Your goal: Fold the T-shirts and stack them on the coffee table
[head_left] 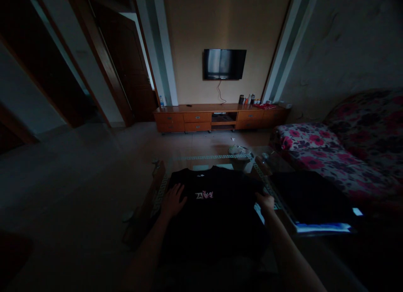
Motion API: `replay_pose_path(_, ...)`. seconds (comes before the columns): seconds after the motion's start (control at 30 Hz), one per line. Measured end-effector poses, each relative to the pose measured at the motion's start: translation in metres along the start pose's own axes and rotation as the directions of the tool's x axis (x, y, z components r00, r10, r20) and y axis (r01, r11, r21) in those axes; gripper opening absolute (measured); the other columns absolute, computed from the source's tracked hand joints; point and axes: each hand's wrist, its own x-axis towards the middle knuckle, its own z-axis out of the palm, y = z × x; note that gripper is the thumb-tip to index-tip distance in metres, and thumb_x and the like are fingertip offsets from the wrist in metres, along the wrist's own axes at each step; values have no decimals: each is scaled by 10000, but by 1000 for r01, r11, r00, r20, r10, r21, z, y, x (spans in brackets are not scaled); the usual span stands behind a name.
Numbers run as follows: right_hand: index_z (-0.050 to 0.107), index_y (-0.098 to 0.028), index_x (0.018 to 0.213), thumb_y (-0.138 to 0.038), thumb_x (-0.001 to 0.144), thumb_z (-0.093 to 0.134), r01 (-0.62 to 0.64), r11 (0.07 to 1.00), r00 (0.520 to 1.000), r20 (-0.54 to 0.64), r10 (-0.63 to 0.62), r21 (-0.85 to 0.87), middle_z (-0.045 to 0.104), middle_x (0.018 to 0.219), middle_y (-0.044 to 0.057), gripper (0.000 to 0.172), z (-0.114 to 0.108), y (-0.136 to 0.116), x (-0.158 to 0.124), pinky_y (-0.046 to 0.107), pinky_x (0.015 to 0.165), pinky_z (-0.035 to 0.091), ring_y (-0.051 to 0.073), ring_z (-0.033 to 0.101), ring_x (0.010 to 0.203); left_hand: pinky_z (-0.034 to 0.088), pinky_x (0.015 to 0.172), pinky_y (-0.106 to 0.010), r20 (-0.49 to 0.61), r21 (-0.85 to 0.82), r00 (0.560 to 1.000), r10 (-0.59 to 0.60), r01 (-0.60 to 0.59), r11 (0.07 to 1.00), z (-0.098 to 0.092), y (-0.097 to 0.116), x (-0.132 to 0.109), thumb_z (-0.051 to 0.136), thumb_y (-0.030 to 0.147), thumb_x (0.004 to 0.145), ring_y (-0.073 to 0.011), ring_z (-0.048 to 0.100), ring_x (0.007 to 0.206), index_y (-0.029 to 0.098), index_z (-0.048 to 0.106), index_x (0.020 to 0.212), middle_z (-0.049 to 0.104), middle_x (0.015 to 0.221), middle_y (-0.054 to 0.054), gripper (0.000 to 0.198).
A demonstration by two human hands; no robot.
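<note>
A black T-shirt (217, 225) lies spread on the glass coffee table (201, 157), its neckline facing away from me and a small white and pink print on its chest. My left hand (174, 199) rests flat on the left side of the shirt, below the shoulder, with fingers apart. On the opposite side, my right hand (265, 201) is closed on the edge of the shirt near its right sleeve. The shirt's lower part fades into shadow. To the right of my right hand sits a dark folded stack of cloth (311, 195) with a pale blue layer beneath it.
A sofa with a floral cover (340, 157) stands on the right. Some crumpled plastic (239, 151) is at the table's far edge. Beyond stands a low wooden TV cabinet (197, 117) with bottles on it, under a wall-mounted television (224, 64). A wooden door (126, 61) is at left.
</note>
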Motion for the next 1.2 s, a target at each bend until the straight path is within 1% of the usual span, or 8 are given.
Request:
replay_pose_path(0.1, 657, -67, 1286, -243, 790, 569, 65, 993, 998, -19, -67, -101, 725, 1116, 198, 533, 6, -10, -10, 467, 1008, 498, 334, 664, 1095, 248, 1227, -442, -13, -7, 1000, 3, -3, 1000, 3, -2, 0, 428, 510, 971, -259, 312, 1503, 224, 399, 1535, 355, 1628, -79, 633)
replay_pose_path(0.17, 578, -85, 1399, -204, 840, 483, 311, 930, 950, 99, -297, -198, 670, 1256, 181, 579, 17, -19, -27, 437, 1082, 439, 299, 606, 1189, 249, 1225, -449, -24, -15, 1000, 7, -7, 1000, 6, -3, 0, 427, 513, 971, -261, 315, 1502, 228, 396, 1537, 361, 1625, -81, 634)
replay_pose_path(0.23, 547, -154, 1445, -146, 847, 440, 603, 748, 789, 350, -506, -277, 621, 1338, 138, 607, 30, -25, -48, 379, 1110, 404, 256, 549, 1248, 252, 1222, -462, -32, -20, 999, 5, -6, 1000, 8, -4, 1, 431, 509, 972, -266, 319, 1499, 230, 391, 1541, 360, 1625, -86, 635)
replay_pose_path(0.3, 585, -199, 1417, -106, 822, 459, 753, 576, 635, 584, -506, -319, 589, 1370, 123, 615, 42, -27, -69, 348, 1114, 384, 243, 523, 1263, 253, 1221, -463, -36, -19, 999, 6, -7, 1000, 9, -4, 1, 433, 505, 973, -267, 322, 1497, 229, 388, 1542, 355, 1627, -88, 634)
replay_pose_path(0.37, 619, -192, 1379, -94, 811, 479, 782, 501, 589, 703, -399, -371, 562, 1389, 141, 594, 49, -26, -81, 336, 1106, 377, 246, 523, 1262, 255, 1220, -456, -33, -14, 999, 10, -11, 1000, 9, -4, 2, 429, 507, 975, -266, 325, 1496, 225, 390, 1541, 359, 1625, -91, 634)
replay_pose_path(0.87, 673, -230, 1234, -135, 830, 487, 809, 474, 533, 775, -340, -348, 633, 1228, 88, 454, 37, -22, -77, 296, 952, 420, 211, 615, 1088, 247, 1221, -460, 10, -24, 1000, -9, 9, 1000, -3, 1, 2, 421, 512, 975, -271, 319, 1499, 227, 386, 1541, 350, 1629, -95, 635)
replay_pose_path(1.0, 523, -170, 1442, -258, 838, 557, 774, 397, 624, 699, -348, -493, 579, 1339, 165, 612, 49, -20, -86, 421, 1034, 370, 317, 520, 1215, 257, 1216, -454, 8, -22, 1000, -7, 7, 1000, -3, 1, 2, 434, 507, 968, -270, 314, 1500, 230, 392, 1538, 355, 1628, -84, 635)
replay_pose_path(1.2, 502, -199, 1447, -192, 935, 450, 823, 321, 567, 704, -427, -469, 526, 1421, 147, 515, 79, -28, -99, 442, 1058, 351, 309, 466, 1270, 266, 1216, -446, 0, -18, 1000, -16, 16, 1000, -4, 2, 1, 450, 498, 964, -268, 328, 1493, 228, 397, 1537, 354, 1629, -80, 635)
